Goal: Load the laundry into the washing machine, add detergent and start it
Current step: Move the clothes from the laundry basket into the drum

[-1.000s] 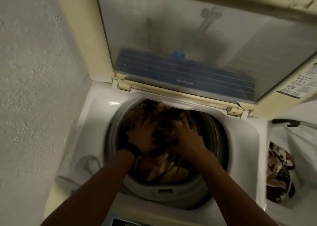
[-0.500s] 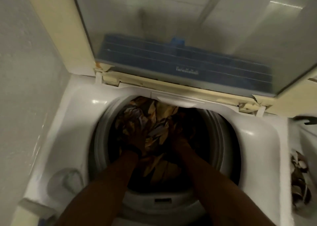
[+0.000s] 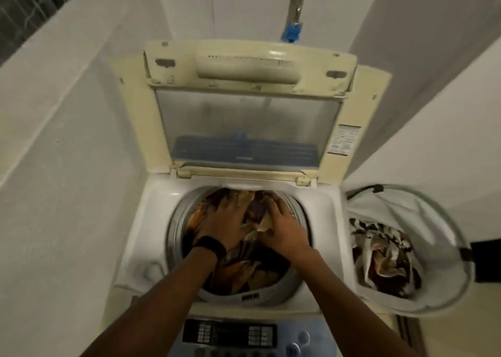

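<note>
Looking down from the head: pressing the laundry (image 3: 244, 270) down into the drum (image 3: 174, 232) of the washing machine (image 3: 146, 221) with the left hand (image 3: 225, 221) and the right hand (image 3: 284, 228), both flat, fingers spread, side by side, gripping nothing. Leaving more clothes (image 3: 379, 256) in the basket (image 3: 439, 221) at 3 o'clock. Maybe packing the drum too tight by pushing hard, or trapping cloth on the rim at 12 o'clock, near the open lid (image 3: 244, 118).

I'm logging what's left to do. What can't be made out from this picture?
Head view:
Control panel: button labels too small, blurred; lower part cut by the bottom edge.
Drum: depth hidden by laundry, left hand and right hand.
Basket: contents below its top cloth hidden.
</note>
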The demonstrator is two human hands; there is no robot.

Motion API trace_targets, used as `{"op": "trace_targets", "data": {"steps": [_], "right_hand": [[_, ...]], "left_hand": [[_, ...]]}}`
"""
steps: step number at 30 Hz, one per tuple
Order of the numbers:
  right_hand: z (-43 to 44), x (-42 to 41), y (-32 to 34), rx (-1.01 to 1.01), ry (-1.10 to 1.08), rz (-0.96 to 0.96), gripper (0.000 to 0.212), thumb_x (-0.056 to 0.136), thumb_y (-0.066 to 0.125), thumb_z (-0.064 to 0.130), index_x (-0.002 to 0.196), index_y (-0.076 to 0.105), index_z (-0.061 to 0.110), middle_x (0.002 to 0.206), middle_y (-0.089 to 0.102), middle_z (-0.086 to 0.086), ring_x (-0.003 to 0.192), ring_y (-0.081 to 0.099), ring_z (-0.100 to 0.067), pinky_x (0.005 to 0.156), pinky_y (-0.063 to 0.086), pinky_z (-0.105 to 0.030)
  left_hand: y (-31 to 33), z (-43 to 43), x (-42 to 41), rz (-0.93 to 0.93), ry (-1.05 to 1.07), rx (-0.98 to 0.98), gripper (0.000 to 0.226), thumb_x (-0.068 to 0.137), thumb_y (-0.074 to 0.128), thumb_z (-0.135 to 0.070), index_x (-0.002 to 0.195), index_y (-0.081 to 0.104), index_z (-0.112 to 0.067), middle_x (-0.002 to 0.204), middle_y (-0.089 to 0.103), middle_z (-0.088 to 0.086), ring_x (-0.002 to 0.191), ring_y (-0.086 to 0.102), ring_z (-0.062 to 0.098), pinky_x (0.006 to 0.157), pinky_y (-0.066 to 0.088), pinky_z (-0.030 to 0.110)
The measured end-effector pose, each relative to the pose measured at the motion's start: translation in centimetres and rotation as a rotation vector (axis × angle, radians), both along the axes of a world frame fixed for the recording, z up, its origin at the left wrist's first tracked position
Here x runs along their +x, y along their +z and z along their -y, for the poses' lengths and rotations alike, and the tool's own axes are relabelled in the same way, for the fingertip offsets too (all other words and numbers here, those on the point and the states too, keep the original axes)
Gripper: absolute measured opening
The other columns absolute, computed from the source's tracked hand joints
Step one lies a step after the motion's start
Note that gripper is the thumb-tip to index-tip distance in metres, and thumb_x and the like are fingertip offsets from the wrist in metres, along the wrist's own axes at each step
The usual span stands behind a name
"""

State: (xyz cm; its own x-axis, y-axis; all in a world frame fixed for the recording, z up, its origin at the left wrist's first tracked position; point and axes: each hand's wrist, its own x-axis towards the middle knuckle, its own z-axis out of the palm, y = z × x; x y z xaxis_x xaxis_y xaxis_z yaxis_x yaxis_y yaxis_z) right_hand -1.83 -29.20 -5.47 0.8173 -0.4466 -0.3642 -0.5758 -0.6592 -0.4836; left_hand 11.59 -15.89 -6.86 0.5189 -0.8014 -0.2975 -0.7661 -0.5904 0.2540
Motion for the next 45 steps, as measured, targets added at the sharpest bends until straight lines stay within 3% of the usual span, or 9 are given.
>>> {"op": "trace_targets", "data": {"steps": [4, 14, 23, 28, 34, 37, 40, 43, 45], "right_hand": [[2.4, -4.0, 4.2, -0.042, -0.161, 0.184, 0.085, 0.089, 0.072, 0.051, 0.158, 0.029, 0.028, 0.159, 0.034, -0.002, 0.136, 0.049, -0.028, 0.1, 0.053, -0.045], [14.5, -17.0, 5.1, -0.066, -0.406, 0.223, 0.064, 0.095, 0.068, 0.042, 0.151, 0.042, 0.023, 0.151, 0.046, -0.005, 0.119, 0.063, -0.025, 0.094, 0.052, -0.038], [25.8, -27.2, -4.6, 0.059, -0.474, -0.07, 0.051, 0.097, 0.062, 0.017, 0.145, 0.048, 0.012, 0.145, 0.05, -0.014, 0.127, 0.055, -0.036, 0.097, 0.05, -0.044], [28.6, -29.2, -12.2, 0.25, -0.428, -0.254, 0.044, 0.099, 0.061, 0.024, 0.141, 0.055, 0.014, 0.136, 0.062, -0.014, 0.12, 0.061, -0.034, 0.093, 0.048, -0.036], [28.1, -30.1, -19.3, 0.416, -0.536, -0.36, 0.068, 0.101, 0.06, 0.029, 0.159, 0.026, 0.018, 0.144, 0.055, -0.018, 0.128, 0.058, -0.034, 0.106, 0.048, -0.042], [27.7, -30.4, -20.7, 0.453, -0.527, -0.39, 0.056, 0.102, 0.061, 0.027, 0.152, 0.042, 0.009, 0.142, 0.058, -0.018, 0.129, 0.057, -0.033, 0.107, 0.046, -0.036], [27.9, -30.3, -19.8, 0.466, -0.611, -0.265, 0.045, 0.104, 0.057, 0.024, 0.146, 0.052, 0.008, 0.137, 0.063, -0.018, 0.124, 0.06, -0.031, 0.096, 0.046, -0.03], [28.7, -30.0, -17.4, 0.387, -0.721, -0.117, 0.039, 0.097, 0.066, 0.029, 0.13, 0.062, 0.009, 0.117, 0.071, -0.013, 0.1, 0.066, -0.024, 0.078, 0.046, -0.025], [28.8, -29.6, -14.6, 0.382, -0.769, -0.002, 0.044, 0.091, 0.072, 0.026, 0.129, 0.056, 0.01, 0.115, 0.069, -0.007, 0.101, 0.065, -0.021, 0.08, 0.049, -0.028]], "left_hand": [[4.4, 3.8, -3.4, -0.023, -0.011, -0.19, 0.07, 0.101, 0.051, -0.058, 0.161, 0.032, -0.027, 0.159, 0.046, 0.004, 0.142, 0.047, 0.025, 0.114, 0.043, 0.046], [6.9, 18.9, -15.5, -0.067, -0.174, -0.261, 0.051, 0.104, 0.046, -0.058, 0.145, 0.055, -0.029, 0.131, 0.069, -0.002, 0.117, 0.066, 0.023, 0.094, 0.053, 0.037], [-1.2, 30.8, -24.7, -0.244, -0.26, -0.122, 0.036, 0.106, 0.052, -0.041, 0.13, 0.065, -0.018, 0.117, 0.073, 0.006, 0.104, 0.068, 0.029, 0.084, 0.055, 0.04], [-9.6, 34.2, -27.2, -0.372, -0.188, 0.067, 0.024, 0.105, 0.054, -0.03, 0.118, 0.066, -0.013, 0.107, 0.072, 0.013, 0.097, 0.067, 0.035, 0.075, 0.055, 0.039], [-18.6, 34.2, -30.0, -0.696, 0.011, 0.217, 0.034, 0.103, 0.059, -0.019, 0.137, 0.057, -0.014, 0.128, 0.065, 0.013, 0.116, 0.062, 0.032, 0.1, 0.052, 0.04], [-20.2, 33.9, -31.6, -0.908, 0.208, 0.164, 0.059, 0.102, 0.064, -0.013, 0.155, 0.04, -0.008, 0.15, 0.05, 0.012, 0.138, 0.047, 0.029, 0.12, 0.037, 0.042], [-20.5, 33.8, -32.2, -0.986, 0.416, 0.158, 0.038, 0.103, 0.062, -0.011, 0.139, 0.058, -0.002, 0.137, 0.061, 0.023, 0.126, 0.058, 0.035, 0.111, 0.047, 0.042], [-18.5, 33.6, -32.0, -1.068, 0.501, 0.062, 0.032, 0.103, 0.063, -0.018, 0.133, 0.065, -0.008, 0.128, 0.068, 0.017, 0.12, 0.063, 0.032, 0.108, 0.051, 0.045], [-15.8, 33.4, -31.1, -1.048, 0.468, -0.033, 0.032, 0.103, 0.063, -0.019, 0.135, 0.064, -0.011, 0.127, 0.068, 0.011, 0.119, 0.063, 0.029, 0.108, 0.05, 0.043]]}}
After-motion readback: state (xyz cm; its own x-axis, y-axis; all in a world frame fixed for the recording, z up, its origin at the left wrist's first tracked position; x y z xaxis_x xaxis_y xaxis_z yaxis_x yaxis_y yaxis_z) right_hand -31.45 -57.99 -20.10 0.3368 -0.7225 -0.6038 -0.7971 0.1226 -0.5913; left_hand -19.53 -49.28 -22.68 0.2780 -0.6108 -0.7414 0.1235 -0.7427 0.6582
